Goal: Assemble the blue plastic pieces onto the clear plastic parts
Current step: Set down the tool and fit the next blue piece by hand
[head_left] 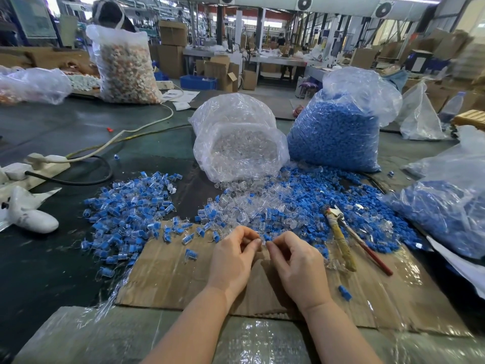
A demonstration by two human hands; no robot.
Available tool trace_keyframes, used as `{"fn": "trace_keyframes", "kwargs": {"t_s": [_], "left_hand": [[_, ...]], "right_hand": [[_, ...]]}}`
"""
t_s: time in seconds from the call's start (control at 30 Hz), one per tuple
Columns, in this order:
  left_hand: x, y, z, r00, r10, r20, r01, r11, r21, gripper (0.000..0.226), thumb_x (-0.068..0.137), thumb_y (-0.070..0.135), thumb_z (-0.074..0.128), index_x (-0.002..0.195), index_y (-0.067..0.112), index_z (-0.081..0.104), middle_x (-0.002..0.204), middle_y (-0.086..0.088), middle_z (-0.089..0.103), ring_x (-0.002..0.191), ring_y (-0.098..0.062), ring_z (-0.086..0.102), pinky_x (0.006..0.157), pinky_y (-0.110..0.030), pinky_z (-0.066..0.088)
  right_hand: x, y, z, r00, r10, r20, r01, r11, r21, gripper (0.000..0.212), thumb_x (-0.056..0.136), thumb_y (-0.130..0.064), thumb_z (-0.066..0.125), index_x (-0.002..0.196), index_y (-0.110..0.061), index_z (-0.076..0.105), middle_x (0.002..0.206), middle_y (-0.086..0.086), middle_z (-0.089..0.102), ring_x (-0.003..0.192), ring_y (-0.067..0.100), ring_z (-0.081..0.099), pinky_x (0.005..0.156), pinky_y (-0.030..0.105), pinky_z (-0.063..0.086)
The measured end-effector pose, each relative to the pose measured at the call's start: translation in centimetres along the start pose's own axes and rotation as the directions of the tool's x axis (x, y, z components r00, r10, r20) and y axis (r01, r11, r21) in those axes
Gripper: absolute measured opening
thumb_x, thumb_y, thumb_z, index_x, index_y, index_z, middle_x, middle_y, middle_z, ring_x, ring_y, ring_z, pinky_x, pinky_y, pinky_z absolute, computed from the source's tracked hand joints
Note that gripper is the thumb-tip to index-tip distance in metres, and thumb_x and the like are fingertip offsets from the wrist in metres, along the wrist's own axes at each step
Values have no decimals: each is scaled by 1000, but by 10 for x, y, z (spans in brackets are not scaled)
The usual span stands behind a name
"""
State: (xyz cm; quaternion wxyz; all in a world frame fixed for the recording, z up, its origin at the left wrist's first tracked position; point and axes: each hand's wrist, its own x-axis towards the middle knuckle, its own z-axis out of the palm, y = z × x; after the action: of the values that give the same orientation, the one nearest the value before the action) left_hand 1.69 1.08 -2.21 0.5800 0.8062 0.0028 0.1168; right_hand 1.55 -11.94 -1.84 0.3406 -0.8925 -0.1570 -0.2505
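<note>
A blue piece (267, 237) is pinched by the right hand (299, 266); the left hand (232, 261) pinches a clear part (258, 241), largely hidden by the fingers (252, 245). Beyond the fingers, a tipped clear-parts bag (240, 143) and an upright blue-pieces bag (338, 127) spill onto the worktop (65, 258). Left of the fingers lies the assembled pile (131, 211). No legible writing.

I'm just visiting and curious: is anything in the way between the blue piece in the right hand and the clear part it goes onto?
Nothing visible. The right hand pinches a blue piece right beside the clear part pinched in the left hand, above the cardboard.
</note>
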Motion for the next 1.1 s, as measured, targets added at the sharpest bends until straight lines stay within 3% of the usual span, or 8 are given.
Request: {"fn": "trace_keyframes", "kwargs": {"t_s": [0.2,0.37,0.67,0.87,1.1], "left_hand": [[0,-1,0,1000,-14,-3,14,999,-37,21,87,10,61,78,29,57,74,6,65,70,2,61,63,-9,46],[1,-2,1,1000,-19,-14,19,999,-38,19,88,12,60,80,29,58,77,5,66,75,-8,64,73,-25,54],[-1,0,-1,999,23,40,-24,1000,14,23,87,11,61,79,32,61,76,12,65,73,5,60,68,-8,47],[-1,-1,-1,998,31,62,-34,998,43,20,87,13,62,80,31,63,76,14,65,76,3,60,74,-14,49],[0,-1,-1,998,-10,58,12,1000,-21,20,89,14,58,81,32,59,78,8,64,73,0,58,66,-9,46]], "right_hand": [[0,0,0,1000,-11,9,11,1000,-28,20,81,-16,70,67,-10,58,58,-1,58,54,20,52,53,35,46],[0,-1,0,998,-54,11,54,998,-36,20,76,-15,72,65,-11,57,57,-3,57,52,19,53,51,32,44],[0,3,2,998,10,66,-8,999,-32,19,78,-20,71,66,-10,59,58,-2,60,55,19,54,55,32,44],[0,2,1,997,24,67,-23,1000,-9,19,81,-22,69,69,-9,61,61,-1,62,58,20,56,58,34,45],[0,-1,-1,1000,18,13,-19,997,75,14,78,-23,74,80,-13,65,66,-6,63,62,16,59,61,37,50]]}}
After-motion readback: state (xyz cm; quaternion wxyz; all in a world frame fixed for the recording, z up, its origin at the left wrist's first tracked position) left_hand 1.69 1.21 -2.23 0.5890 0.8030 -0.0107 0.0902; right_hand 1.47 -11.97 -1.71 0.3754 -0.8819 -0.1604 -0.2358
